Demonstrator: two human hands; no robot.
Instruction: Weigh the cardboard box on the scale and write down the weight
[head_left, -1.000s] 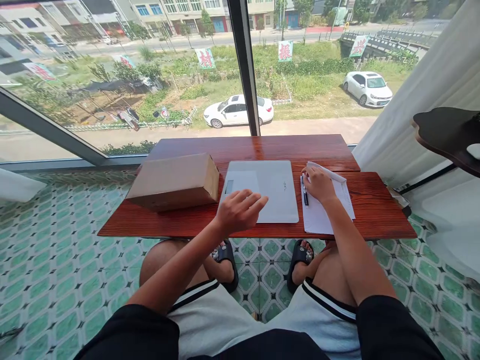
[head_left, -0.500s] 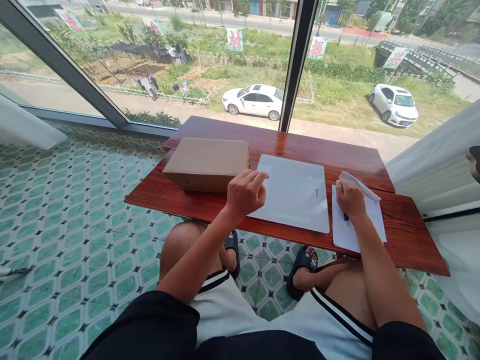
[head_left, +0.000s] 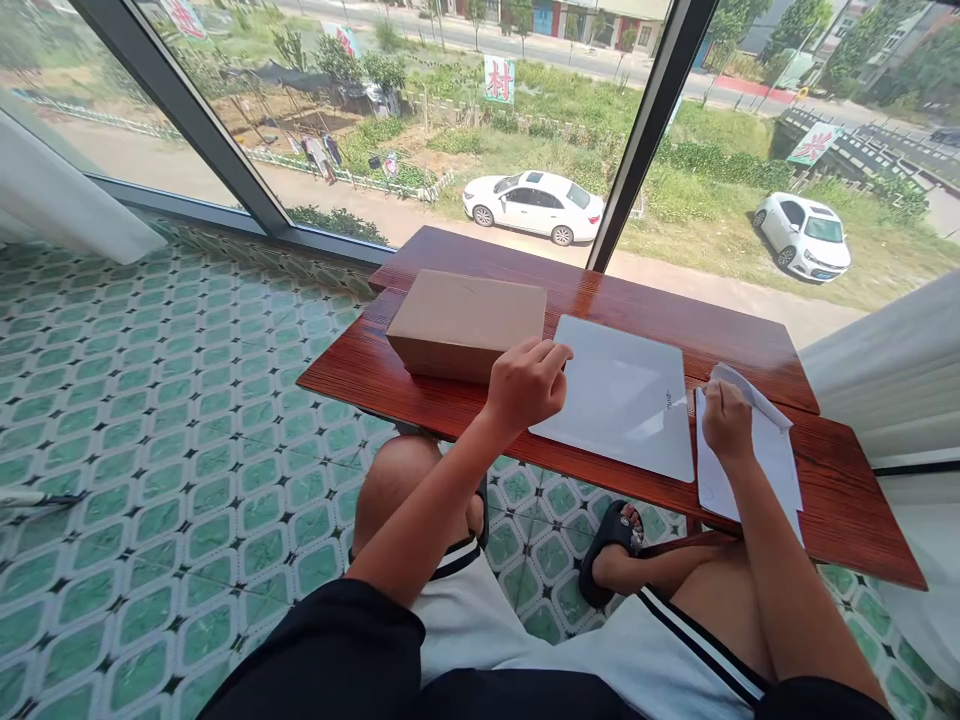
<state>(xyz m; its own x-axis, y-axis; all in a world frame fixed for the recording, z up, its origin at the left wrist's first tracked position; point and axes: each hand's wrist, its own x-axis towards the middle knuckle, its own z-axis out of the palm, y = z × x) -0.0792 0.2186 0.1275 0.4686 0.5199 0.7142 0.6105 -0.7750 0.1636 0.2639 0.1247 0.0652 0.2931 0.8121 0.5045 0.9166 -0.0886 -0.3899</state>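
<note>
a red-brown wooden counter (head_left: 840,500) stands against a tall window, built of two boards, the far one a little shorter on the right. a closed cardboard box (head_left: 466,322) sits near the counter's far left corner, its flaps shut, so what it holds cannot be seen. just to its right, touching or nearly so, lies a flat white bathroom scale (head_left: 622,397), reaching close to the near edge of the counter; nothing rests on its plate.

the left hand (head_left: 526,386) hovers at the scale's left edge, where the scale meets the box. its fingers (head_left: 551,352) are curled loosely inward, thumb near the forefinger, holding nothing that shows; whether the fingertips touch the scale cannot be told.

the right hand (head_left: 726,420) rests on a white sheet of paper (head_left: 772,462) lying just right of the scale, toward the counter's right end and slightly over its near edge. the top corner of the sheet is folded up. the fingers of this hand are bent down onto the paper; whether they grip anything beneath cannot be told.

below the counter's near edge are bare knees, white shorts with a dark stripe, and a black slipper (head_left: 609,545) on green patterned floor tiles (head_left: 187,430).
</note>
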